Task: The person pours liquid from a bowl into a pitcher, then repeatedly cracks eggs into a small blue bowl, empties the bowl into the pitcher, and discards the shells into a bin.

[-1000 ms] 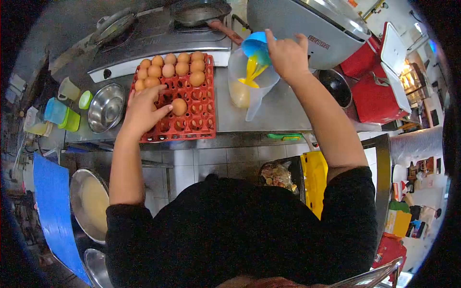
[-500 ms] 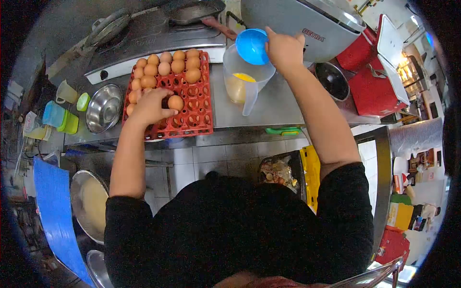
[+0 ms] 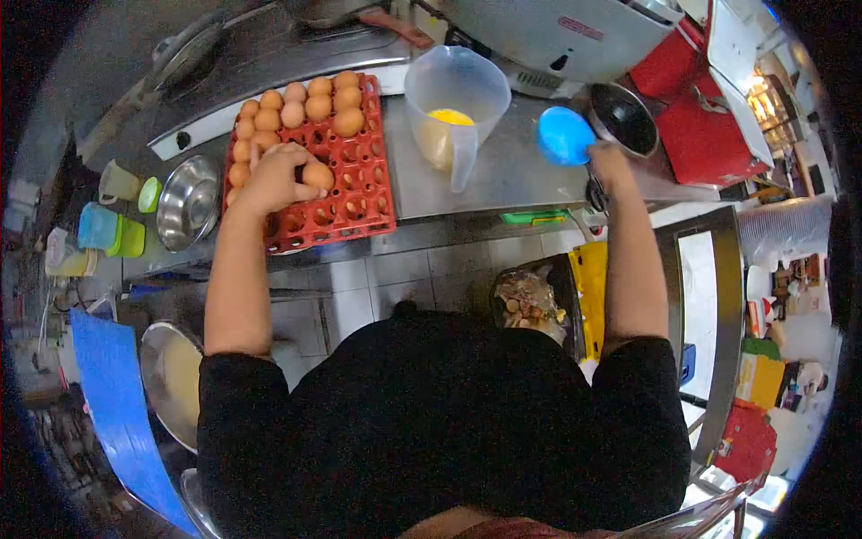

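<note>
My left hand [image 3: 277, 180] is over the red egg tray [image 3: 359, 211], its fingers closed around a brown egg [image 3: 317, 176]. More brown eggs [image 3: 293, 113] sit in the tray's back and left cups. To the right of the tray stands a translucent measuring jug [image 3: 462, 135] with yellow egg liquid low inside and its handle toward me. My right hand [image 3: 611, 167] grips a small blue bowl [image 3: 564, 135] by its near right edge, over the counter right of the jug and apart from it.
A steel bowl [image 3: 187, 205] stands left of the tray, near green and blue containers [image 3: 112, 232]. Behind are a stove [image 3: 260, 54] and a grey appliance [image 3: 557, 40]. A dark bowl [image 3: 622, 119] and red cooler [image 3: 714, 135] stand right. Below, a bin [image 3: 534, 301] holds eggshells.
My right hand has carried the blue bowl from over the jug's mouth to the right, above the counter. My left hand still holds the egg at the tray. The view has shifted slightly.
</note>
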The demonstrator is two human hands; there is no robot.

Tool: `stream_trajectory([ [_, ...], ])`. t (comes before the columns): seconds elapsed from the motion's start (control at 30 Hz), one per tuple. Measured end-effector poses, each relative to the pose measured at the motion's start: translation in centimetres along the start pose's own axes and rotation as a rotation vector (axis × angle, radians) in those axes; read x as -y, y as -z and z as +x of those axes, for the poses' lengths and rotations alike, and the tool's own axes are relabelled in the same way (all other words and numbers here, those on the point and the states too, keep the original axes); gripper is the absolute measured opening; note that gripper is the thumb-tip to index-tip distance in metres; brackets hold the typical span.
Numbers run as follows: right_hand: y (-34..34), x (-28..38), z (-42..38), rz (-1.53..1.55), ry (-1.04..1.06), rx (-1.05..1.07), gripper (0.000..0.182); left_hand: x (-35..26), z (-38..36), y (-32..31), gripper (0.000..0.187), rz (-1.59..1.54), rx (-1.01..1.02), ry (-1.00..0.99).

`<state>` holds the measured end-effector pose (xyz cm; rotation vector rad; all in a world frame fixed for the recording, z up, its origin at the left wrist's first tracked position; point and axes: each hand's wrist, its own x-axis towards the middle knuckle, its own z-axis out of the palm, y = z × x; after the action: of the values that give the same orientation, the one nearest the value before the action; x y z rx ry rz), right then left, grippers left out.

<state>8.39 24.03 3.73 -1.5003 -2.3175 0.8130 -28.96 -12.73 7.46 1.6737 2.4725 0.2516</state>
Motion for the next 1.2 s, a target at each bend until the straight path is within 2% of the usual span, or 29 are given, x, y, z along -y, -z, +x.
stream_trajectory([
  [0.07,-2.7,-3.9,0.7,-0.178,0.065,0.08,0.027,0.1,0.3,-0.2,0.052,-0.005,0.018,0.023],
  [0.13,-4.5,-5.6,1.0,-0.168,-0.005,0.139,0.03,0.1,0.4,-0.4,0.051,-0.007,0.022,0.039],
  [0.17,-5.7,-5.9,1.3,-0.07,-0.106,0.155,0.031,0.4,0.6,-0.5,0.051,-0.02,0.012,0.022],
  [0.27,-7.6,-5.4,0.6,-0.124,-0.135,0.139,0.034,1.5,1.0,-1.0,0.048,-0.118,-0.012,-0.039],
  [0.37,-9.0,-5.8,1.1,-0.006,-0.158,0.236,0.04,1.2,0.8,-0.2,0.044,-0.229,-0.069,-0.011],
  [0.4,-9.3,-5.8,0.8,0.079,-0.192,0.238,0.043,0.9,0.7,0.2,0.038,-0.232,-0.148,-0.088],
  [0.47,-9.3,-5.0,0.1,0.253,-0.258,0.237,0.049,0.3,0.4,1.1,0.038,-0.438,-0.141,0.013],
  [0.57,-6.7,-0.8,-4.2,-0.349,-0.072,-0.329,0.057,-0.2,0.0,1.6,0.039,-0.749,-0.159,0.111],
  [0.63,-3.8,3.0,-7.2,-0.103,0.037,-0.249,0.046,-0.8,-0.3,1.6,0.042,-0.976,-0.205,0.095],
  [0.7,-2.9,5.5,-10.0,0.195,0.225,-0.181,0.04,-4.1,-0.5,0.6,0.044,-1.391,-0.257,0.02],
  [0.77,-3.0,7.6,-13.1,0.151,0.664,-0.217,0.044,-10.7,-0.9,0.3,0.051,-1.83,-0.114,-0.068],
  [0.83,-3.2,9.5,-15.0,0.185,0.856,-0.203,0.06,-15.0,-0.3,-1.9,0.058,-2.012,0.186,-0.008],
  [0.87,-3.2,10.2,-15.6,0.214,0.881,-0.227,0.063,-18.0,-0.1,-2.0,0.059,-2.113,0.305,0.043],
  [0.9,-3.1,10.7,-16.1,0.24,0.904,-0.254,0.065,-20.0,0.1,-2.4,0.057,-2.161,0.399,0.003],
  [0.93,-3.0,10.8,-16.4,0.264,0.924,-0.279,0.068,-21.4,0.6,-2.9,0.053,-2.163,0.46,0.103],
  [1.03,-3.7,9.3,-16.2,0.464,0.791,-0.359,0.07,-25.8,1.1,-3.0,0.061,-2.09,0.464,0.166],
  [1.13,-4.4,7.3,-16.3,0.53,0.534,-0.316,0.067,-26.6,2.2,-5.8,0.059,-2.02,0.648,0.13],
  [1.2,-4.3,6.1,-16.4,0.631,0.48,-0.289,0.065,-27.4,2.9,-7.7,0.059,-1.988,0.738,0.18],
])
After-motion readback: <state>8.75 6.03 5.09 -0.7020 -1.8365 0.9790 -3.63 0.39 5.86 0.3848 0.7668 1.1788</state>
